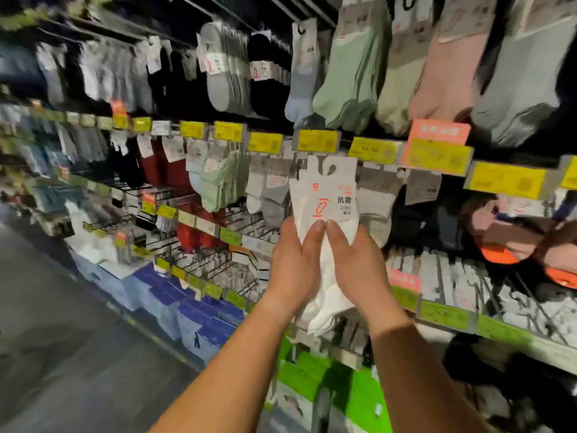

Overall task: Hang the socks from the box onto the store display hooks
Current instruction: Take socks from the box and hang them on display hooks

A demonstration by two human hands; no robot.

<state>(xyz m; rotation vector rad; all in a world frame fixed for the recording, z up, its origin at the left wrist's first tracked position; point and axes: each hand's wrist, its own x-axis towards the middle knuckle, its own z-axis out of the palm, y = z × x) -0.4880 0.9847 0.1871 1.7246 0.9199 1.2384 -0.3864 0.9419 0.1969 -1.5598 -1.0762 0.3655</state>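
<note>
I hold a bundle of white socks [324, 198] with a white card label printed in orange, raised in front of the middle row of the sock display. My left hand [295, 264] grips its left side and my right hand [359, 264] its right side, thumbs touching on the front. The card's hanging hole is level with the hook row, just under a yellow price tag [317, 140]. The hook itself is hidden behind the card. The box is not in view.
Hanging socks fill the wall: green [346, 76], pink [443, 70] and grey [518, 89] pairs above, white and grey pairs [268, 189] beside the bundle. Bare wire hooks [237, 232] stick out lower left. Blue boxes [193, 307] and green packs [312, 379] sit below.
</note>
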